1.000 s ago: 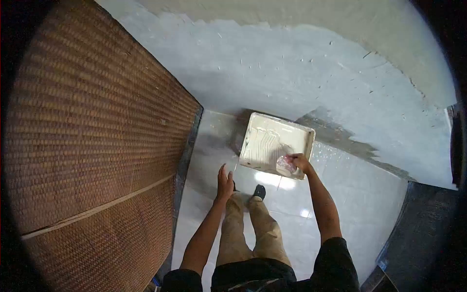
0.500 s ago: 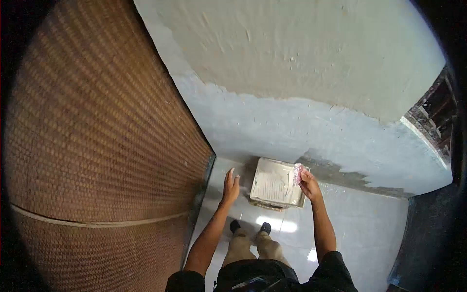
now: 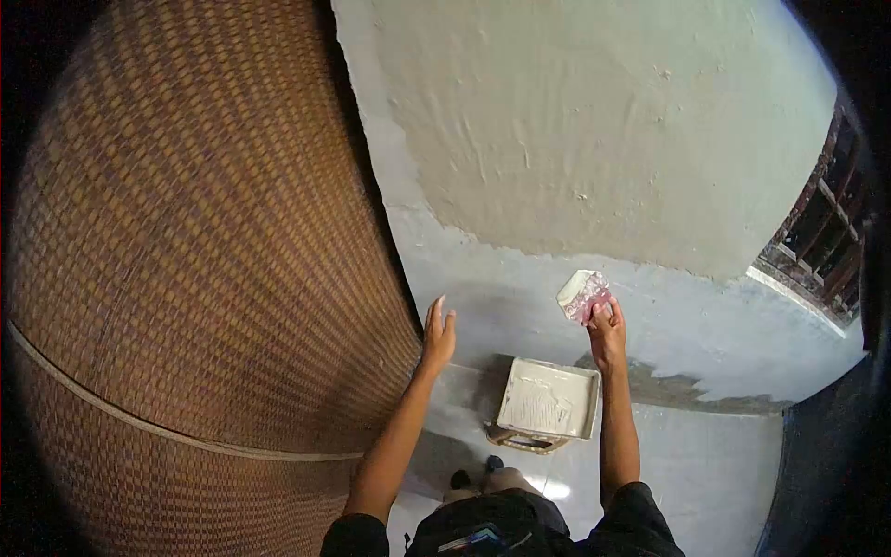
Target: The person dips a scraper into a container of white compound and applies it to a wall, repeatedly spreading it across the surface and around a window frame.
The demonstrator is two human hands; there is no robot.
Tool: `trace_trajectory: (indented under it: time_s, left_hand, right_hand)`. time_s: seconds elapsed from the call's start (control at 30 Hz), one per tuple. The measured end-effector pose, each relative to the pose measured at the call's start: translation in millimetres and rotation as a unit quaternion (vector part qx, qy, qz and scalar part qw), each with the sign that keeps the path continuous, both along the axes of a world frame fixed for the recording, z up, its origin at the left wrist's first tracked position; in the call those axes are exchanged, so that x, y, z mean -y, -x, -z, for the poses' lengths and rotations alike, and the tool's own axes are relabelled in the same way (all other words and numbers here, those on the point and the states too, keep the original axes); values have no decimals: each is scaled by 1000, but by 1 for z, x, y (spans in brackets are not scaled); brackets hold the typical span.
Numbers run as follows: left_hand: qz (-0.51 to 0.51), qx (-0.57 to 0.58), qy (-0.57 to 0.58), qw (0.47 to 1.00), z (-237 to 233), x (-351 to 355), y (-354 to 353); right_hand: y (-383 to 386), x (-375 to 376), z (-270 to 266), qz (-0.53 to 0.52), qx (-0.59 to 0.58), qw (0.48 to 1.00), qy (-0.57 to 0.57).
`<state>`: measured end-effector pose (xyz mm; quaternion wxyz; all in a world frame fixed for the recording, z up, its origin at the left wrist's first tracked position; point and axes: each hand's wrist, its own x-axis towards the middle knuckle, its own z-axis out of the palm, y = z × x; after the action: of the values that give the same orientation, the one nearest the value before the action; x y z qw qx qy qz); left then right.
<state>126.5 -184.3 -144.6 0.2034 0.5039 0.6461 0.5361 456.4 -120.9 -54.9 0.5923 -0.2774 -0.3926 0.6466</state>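
Note:
My right hand (image 3: 608,336) grips a flat pinkish scraper (image 3: 588,298) by its lower edge. Cream-white paste coats the scraper's upper left side. It is held up before the pale grey lower wall (image 3: 501,302), below the edge of a smeared beige coat (image 3: 594,148). To the left, my left hand (image 3: 440,336) is raised with thumb and fingers apart, holding nothing, near the woven panel. Below and between my hands, a shallow tray (image 3: 594,407) contains cream paste with ridged marks. Beneath the tray stands a low stool (image 3: 527,443).
A tall brown woven panel (image 3: 204,232) fills the left side, with a pale cord (image 3: 186,444) across it. A barred window opening (image 3: 821,227) is at the right. Glossy floor tiles (image 3: 691,464) lie below, and a dark surface (image 3: 821,446) stands at far right.
My right hand has lifted the scraper up from over the tray to in front of the wall. The view has tilted up, so the tray sits lower. My left hand stays raised and open.

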Motion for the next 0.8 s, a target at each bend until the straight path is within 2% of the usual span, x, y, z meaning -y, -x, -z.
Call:
trace_trajectory:
  time_s: [0.13,0.23,0.3,0.37,0.57,0.67,0.8]
  left_hand:
    - [-5,-13,-27,1000,-31,-17,28]
    - [-17,-18,-43,999,-56,-27,45]
    - [-28,-18,-44,998,-74,-33,58]
    - [-22,-41,-74,996,-91,-37,70]
    - [-17,-87,-132,987,-107,-70,114]
    - [-9,-115,-202,973,-114,-93,138]
    - [-5,-123,-224,967,-135,-122,167]
  right_hand:
    - [34,-3,-28,23,17,1000,3]
    - [62,-13,-37,-40,-3,999,-6]
    - [88,-16,-42,-30,2,999,24]
    - [108,-19,-41,-63,19,996,67]
    - [180,-25,-23,-84,-20,991,97]
    - [210,-31,-17,-108,28,990,87]
    - [256,-36,-34,-94,31,991,85]
